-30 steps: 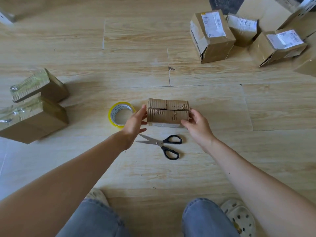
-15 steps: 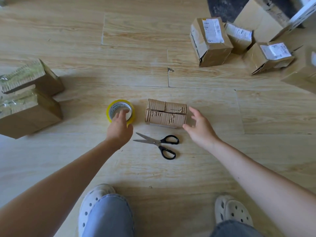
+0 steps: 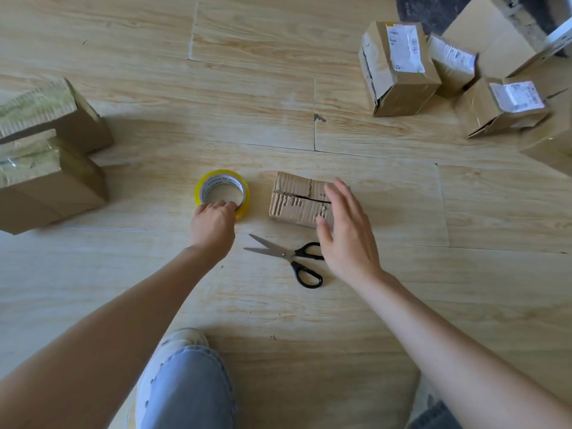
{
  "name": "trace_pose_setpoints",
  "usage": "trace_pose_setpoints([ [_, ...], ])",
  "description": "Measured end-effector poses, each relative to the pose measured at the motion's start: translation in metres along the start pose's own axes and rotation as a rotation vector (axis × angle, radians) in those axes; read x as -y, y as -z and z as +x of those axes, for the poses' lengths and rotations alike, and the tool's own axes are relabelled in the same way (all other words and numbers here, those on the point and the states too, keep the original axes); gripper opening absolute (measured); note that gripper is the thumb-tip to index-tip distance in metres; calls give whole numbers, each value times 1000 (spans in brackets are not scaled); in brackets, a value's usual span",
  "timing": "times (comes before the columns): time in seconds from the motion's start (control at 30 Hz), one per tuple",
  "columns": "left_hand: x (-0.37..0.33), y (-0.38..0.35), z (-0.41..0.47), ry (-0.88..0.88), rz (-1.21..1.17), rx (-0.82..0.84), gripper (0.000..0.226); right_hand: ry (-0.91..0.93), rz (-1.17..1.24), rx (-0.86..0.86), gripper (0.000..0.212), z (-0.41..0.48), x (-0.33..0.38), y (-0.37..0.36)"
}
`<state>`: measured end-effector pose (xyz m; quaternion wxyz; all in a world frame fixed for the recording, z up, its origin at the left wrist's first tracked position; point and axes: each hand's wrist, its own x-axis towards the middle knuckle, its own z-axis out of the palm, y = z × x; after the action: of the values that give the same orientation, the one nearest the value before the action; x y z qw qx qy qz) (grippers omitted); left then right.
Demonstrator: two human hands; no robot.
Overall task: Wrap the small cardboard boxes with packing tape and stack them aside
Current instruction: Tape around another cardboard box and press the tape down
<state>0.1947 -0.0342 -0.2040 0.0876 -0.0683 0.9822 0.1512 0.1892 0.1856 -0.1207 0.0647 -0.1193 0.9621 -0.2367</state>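
Note:
A small worn cardboard box (image 3: 297,199) with a split top seam lies on the wooden floor in the middle. My right hand (image 3: 346,233) hovers over its right end with fingers straight and spread. Left of the box lies a yellow roll of packing tape (image 3: 223,188). My left hand (image 3: 213,226) grips the roll's near rim, fingers curled into its core. Black-handled scissors (image 3: 291,258) lie open on the floor just in front of the box, between my hands.
Two taped boxes (image 3: 46,156) sit stacked at the left edge. Several labelled cardboard boxes (image 3: 399,69) cluster at the back right. My knee in jeans (image 3: 188,388) and a white shoe are at the bottom.
My left hand left the box, reached the tape roll and now curls over its rim. My right hand let go of the box's end and lifted above it.

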Motion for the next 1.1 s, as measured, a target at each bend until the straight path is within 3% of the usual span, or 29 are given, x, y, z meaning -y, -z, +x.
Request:
trace_pose_setpoints([
  [0.13, -5, 17, -4, 27, -176, -78, 21, 194, 25, 80, 49, 6, 30, -13],
  [0.23, -6, 30, -9, 33, -369, -114, 21, 188, 145, 132, 50, 9, 49, -23],
  [0.5, 0, 59, -43, 39, -846, -129, 15, -122, 524, 162, 55, 14, 77, -36],
  [0.6, -2, 67, -48, 50, -1008, -100, 15, -287, 803, 184, 42, 17, 84, -35],
  [0.7, -4, 71, -49, 7, -949, -122, 15, -305, 895, 64, 20, 16, 88, -34],
  [1.0, -8, 77, -52, -52, -682, -178, 13, -493, 954, -159, 17, 16, 95, -39],
  [1.1, -10, 79, -53, -57, -668, -135, 23, -457, 846, -184, 17, 17, 93, -39],
])
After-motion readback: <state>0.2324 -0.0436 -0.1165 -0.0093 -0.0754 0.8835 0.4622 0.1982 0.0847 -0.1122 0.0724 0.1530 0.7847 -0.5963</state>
